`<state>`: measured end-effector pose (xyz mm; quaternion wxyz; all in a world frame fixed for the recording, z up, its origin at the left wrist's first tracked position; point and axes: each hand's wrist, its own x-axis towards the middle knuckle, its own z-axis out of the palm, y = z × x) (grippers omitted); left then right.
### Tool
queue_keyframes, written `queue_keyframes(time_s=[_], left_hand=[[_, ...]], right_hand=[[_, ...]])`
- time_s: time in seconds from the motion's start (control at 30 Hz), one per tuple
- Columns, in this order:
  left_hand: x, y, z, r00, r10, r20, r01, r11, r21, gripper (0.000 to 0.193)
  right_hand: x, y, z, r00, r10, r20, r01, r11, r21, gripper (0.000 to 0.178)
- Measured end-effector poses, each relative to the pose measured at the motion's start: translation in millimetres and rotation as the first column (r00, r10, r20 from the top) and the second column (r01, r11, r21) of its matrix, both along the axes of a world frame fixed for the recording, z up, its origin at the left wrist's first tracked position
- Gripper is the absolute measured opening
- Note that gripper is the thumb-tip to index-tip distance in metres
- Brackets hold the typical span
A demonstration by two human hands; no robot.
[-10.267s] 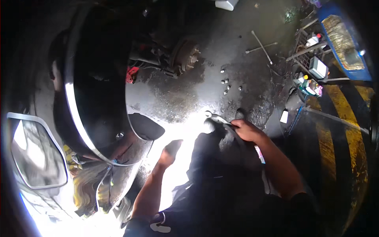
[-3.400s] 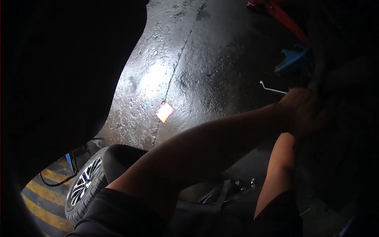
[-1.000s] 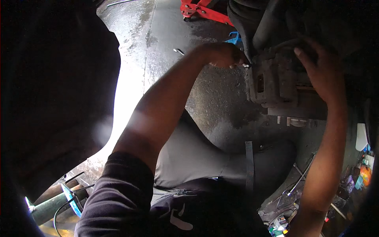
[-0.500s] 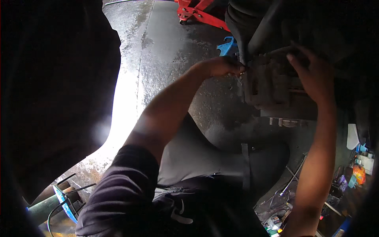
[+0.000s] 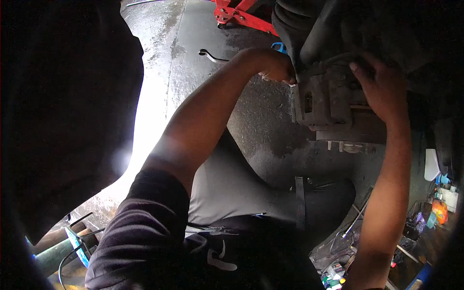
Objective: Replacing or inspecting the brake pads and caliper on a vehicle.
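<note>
A dark brake caliper (image 5: 316, 99) sits under the vehicle, in front of a coil spring (image 5: 296, 9). My left hand (image 5: 276, 66) is closed at its left side, round a ring spanner (image 5: 209, 55). The spanner's curved ring end sticks out left behind my forearm, and its middle is hidden by my wrist. A bright bit of metal shows by my fingertips at the caliper. My right hand (image 5: 384, 89) rests at the caliper's upper right, thumb and forefinger apart, near a dark hose (image 5: 338, 59). Its other fingers are lost in shadow.
A red floor jack (image 5: 244, 17) stands on the wet floor beyond. Behind my left hand is a blue object (image 5: 279, 47), mostly covered. Tools, bottles and an orange packet (image 5: 440, 211) lie at the lower right. A large dark shape (image 5: 72, 106) fills the left side.
My left hand has turned over and its wrist has risen. The spanner's ring end has come into sight left of the forearm. My right hand has hardly moved.
</note>
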<state>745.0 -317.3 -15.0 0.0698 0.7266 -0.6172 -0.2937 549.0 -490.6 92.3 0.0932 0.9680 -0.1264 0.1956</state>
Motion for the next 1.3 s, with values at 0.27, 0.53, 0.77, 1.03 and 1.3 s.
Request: queue_keyframes(time_s=[0.27, 0.53, 0.77, 1.03, 1.3], left_hand=[[-5, 29, 6, 0.938, 0.271, -0.217, -0.260, 0.963, 0.075, 0.028], [-88, 67, -16, 0.565, 0.745, -0.355, -0.801, 0.392, -0.453, 0.032], [-96, 48, -69, -0.501, -0.171, -0.848, -0.849, 0.284, 0.445, 0.043], [-78, 31, -56, 0.442, 0.433, -0.786, -0.891, 0.319, -0.325, 0.029], [-77, 25, -56, 0.586, 0.417, -0.695, -0.804, 0.194, -0.562, 0.020]], right_hand=[[2, 13, 11, 0.999, 0.044, -0.013, -0.044, 0.998, -0.033, 0.047], [-1, 19, 18, 0.997, -0.036, -0.074, 0.043, 0.994, 0.101, 0.047], [3, 26, 24, 0.997, 0.039, -0.073, -0.025, 0.982, 0.189, 0.046], [-1, 41, 41, 0.983, -0.013, -0.183, 0.067, 0.954, 0.293, 0.044], [1, 27, 26, 0.995, 0.096, -0.010, -0.093, 0.982, 0.168, 0.043]])
